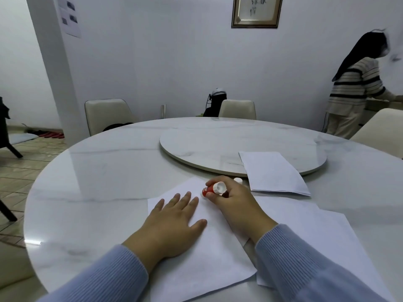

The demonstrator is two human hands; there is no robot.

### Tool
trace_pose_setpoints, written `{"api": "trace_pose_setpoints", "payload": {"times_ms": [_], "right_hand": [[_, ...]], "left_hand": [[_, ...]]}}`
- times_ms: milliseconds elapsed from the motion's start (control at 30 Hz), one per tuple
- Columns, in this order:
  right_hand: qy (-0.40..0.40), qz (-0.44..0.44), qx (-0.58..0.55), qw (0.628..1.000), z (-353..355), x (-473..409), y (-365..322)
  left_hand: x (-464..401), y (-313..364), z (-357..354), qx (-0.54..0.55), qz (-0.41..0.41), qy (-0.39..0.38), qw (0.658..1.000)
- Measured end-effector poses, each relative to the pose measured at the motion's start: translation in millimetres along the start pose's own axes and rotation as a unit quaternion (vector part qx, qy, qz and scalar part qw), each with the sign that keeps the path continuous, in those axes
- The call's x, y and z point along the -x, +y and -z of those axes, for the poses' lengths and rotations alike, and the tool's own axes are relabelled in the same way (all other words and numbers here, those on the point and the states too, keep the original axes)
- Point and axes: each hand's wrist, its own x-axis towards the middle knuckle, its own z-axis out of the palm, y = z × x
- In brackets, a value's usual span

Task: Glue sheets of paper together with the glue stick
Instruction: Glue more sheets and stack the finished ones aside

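Note:
A white sheet of paper (202, 256) lies in front of me on the round marble table (109, 171). My left hand (172, 221) rests flat on it, fingers spread. My right hand (233, 203) grips a red glue stick (212, 189) with a white end, its tip pressed against the sheet's far part. A second sheet (322, 232) lies partly under the first at the right. A small white cap (238, 181) stands just behind my right hand.
A stack of white paper (272, 171) overlaps the edge of the marble turntable (218, 138). Cream chairs (104, 114) stand around the table. A person in a striped top (353, 92) stands at the far right.

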Motion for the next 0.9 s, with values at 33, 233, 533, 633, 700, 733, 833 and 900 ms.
{"api": "trace_pose_setpoints", "payload": {"times_ms": [33, 233, 533, 633, 700, 733, 833, 900], "right_hand": [[-0.003, 0.005, 0.013, 1.0, 3.1, 0.3, -1.8], [-0.105, 0.022, 0.084, 0.991, 32.3, 13.1, -25.5], [-0.41, -0.04, 0.056, 0.909, 57.6, 22.2, -42.5], [-0.39, -0.033, -0.105, 0.914, 67.7, 20.5, -36.8], [-0.283, -0.028, -0.279, 0.917, 72.5, 15.7, -31.1], [-0.218, -0.027, -0.355, 0.909, 72.3, 13.1, -28.6], [-0.045, -0.024, -0.479, 0.876, 66.3, 5.6, -22.4], [0.045, -0.021, -0.401, 0.915, 59.9, 0.0, -18.2]], "left_hand": [[0.5, 0.2, 0.2, -0.001, 0.002, 0.001, 1.0], [1.7, -1.4, 0.9, -0.003, 0.01, 0.003, 1.0], [5.7, -1.9, 0.9, 0.007, 0.033, 0.006, 0.999], [10.9, -2.0, 4.8, 0.004, 0.092, 0.003, 0.996], [15.2, 0.4, 9.3, -0.035, 0.153, 0.027, 0.987], [18.3, 3.2, 11.2, -0.059, 0.177, 0.042, 0.982], [27.1, 10.2, 10.8, -0.032, 0.148, 0.032, 0.988], [34.2, 13.6, 8.7, 0.015, 0.101, -0.025, 0.994]]}}
